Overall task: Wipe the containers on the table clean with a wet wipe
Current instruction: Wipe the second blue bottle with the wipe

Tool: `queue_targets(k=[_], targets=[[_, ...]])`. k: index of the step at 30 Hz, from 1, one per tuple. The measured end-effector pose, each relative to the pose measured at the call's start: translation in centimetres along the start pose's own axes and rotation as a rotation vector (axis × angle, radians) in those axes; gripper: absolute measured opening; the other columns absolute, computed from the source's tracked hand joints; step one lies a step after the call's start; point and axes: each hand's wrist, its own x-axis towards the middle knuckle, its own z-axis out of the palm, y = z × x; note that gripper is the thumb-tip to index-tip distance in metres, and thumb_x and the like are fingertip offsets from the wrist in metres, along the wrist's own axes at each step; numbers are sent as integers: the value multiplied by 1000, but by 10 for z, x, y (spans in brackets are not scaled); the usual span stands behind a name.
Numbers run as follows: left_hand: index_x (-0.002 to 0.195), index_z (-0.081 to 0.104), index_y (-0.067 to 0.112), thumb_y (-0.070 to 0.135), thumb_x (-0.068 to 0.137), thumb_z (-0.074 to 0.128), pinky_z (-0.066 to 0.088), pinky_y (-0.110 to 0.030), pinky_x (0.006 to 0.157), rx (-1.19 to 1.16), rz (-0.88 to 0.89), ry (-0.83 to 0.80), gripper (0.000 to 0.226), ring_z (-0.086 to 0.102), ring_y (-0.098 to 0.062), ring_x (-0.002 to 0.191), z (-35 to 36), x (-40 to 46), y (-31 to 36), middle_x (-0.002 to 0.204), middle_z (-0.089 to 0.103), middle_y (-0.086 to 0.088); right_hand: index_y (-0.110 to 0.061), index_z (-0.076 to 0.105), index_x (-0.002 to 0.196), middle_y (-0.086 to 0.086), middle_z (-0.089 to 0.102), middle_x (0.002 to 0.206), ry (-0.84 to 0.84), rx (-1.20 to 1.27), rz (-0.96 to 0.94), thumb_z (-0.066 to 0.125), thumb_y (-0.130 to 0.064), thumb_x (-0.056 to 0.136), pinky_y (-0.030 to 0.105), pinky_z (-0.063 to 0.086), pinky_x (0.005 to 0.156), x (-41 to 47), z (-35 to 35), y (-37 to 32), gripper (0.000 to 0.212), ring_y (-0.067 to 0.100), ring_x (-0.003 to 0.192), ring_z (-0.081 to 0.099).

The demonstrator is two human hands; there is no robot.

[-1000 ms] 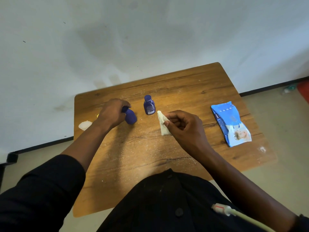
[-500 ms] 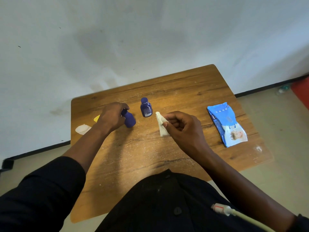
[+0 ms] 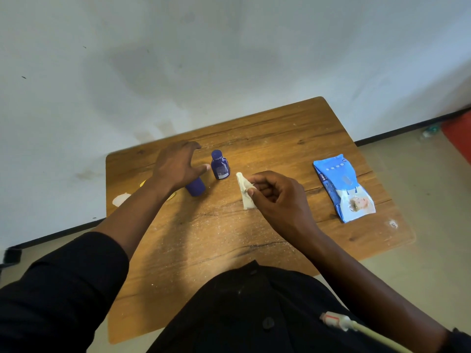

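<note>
Two small blue bottles stand on the wooden table (image 3: 254, 250). The capped blue bottle (image 3: 220, 165) is upright near the table's middle back. The other blue bottle (image 3: 195, 187) sits to its left, its top hidden under my left hand (image 3: 175, 165). That hand hovers above it with fingers spread and holds nothing. My right hand (image 3: 275, 197) pinches a folded white wet wipe (image 3: 245, 191) just right of the capped bottle, the wipe hanging down toward the table.
A blue wet-wipe pack (image 3: 342, 187) lies flat on the table's right side. A white patch (image 3: 121, 199) and a yellow bit (image 3: 143, 183) sit at the left edge. The wall stands close behind the table.
My left hand has let go of the left bottle, lifted and spread its fingers, drifting toward the capped bottle. My right hand still holds the wipe in about the same place.
</note>
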Motion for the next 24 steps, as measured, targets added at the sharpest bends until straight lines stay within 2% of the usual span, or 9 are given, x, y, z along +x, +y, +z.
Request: queue_targets(k=[4, 10, 13, 16, 24], targets=[[142, 56, 25, 47, 87, 74, 49, -45, 104, 45, 69, -5, 62, 56, -28, 131, 3, 18, 18, 146, 59, -2, -24, 74, 119, -10, 76, 97, 25, 3, 31, 72, -15, 99, 20, 61, 76, 0, -4, 2, 22, 4, 90, 72], [139, 58, 22, 18, 87, 74, 48, -43, 98, 63, 120, -65, 54, 56, -32, 125, 24, 35, 27, 134, 63, -6, -25, 75, 117, -11, 77, 96, 69, 4, 53, 73, -16, 98, 25, 63, 77, 1, -10, 4, 21, 6, 89, 72], [136, 59, 21, 17, 84, 76, 50, -43, 92, 75, 133, -87, 56, 58, -32, 116, 31, 41, 30, 124, 65, -7, -23, 76, 118, -10, 77, 97, 77, 3, 63, 73, -16, 98, 27, 63, 79, 1, -13, 6, 21, 7, 91, 72], [127, 66, 17, 17, 83, 75, 49, -41, 87, 67, 157, -73, 44, 61, -32, 107, 36, 46, 32, 114, 67, -8, -24, 75, 118, -10, 77, 97, 87, -5, 66, 74, -17, 98, 28, 63, 79, 3, -17, 8, 21, 7, 90, 73], [119, 70, 12, 15, 83, 74, 48, -36, 81, 53, 179, -20, 37, 64, -31, 102, 23, 42, 44, 111, 72, -9, -27, 74, 114, -11, 76, 94, 108, 16, 62, 74, -13, 97, 15, 59, 73, 7, -27, 10, 21, 5, 88, 72]])
